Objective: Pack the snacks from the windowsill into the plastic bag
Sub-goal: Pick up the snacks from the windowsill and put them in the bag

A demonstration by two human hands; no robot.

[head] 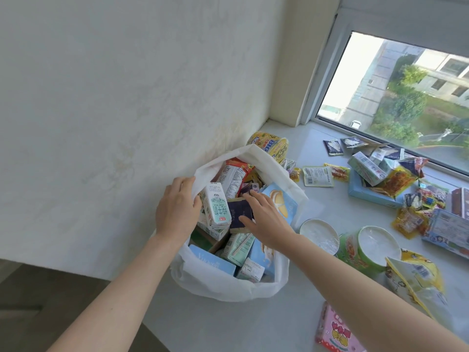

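Hands work at the bag: the left hand (177, 209) grips the rim, holding the mouth wide, while the right hand (269, 219) lies with fairly straight fingers on a dark packet (238, 214) inside. On the windowsill (253, 326), the white plastic bag (228, 288) looks nearly full of cartons and boxes. Much is left, I judge: noodle cups (368, 250), a blue box (368, 194), a pink pack (335, 334) and small sachets (318, 176) lie well apart from it.
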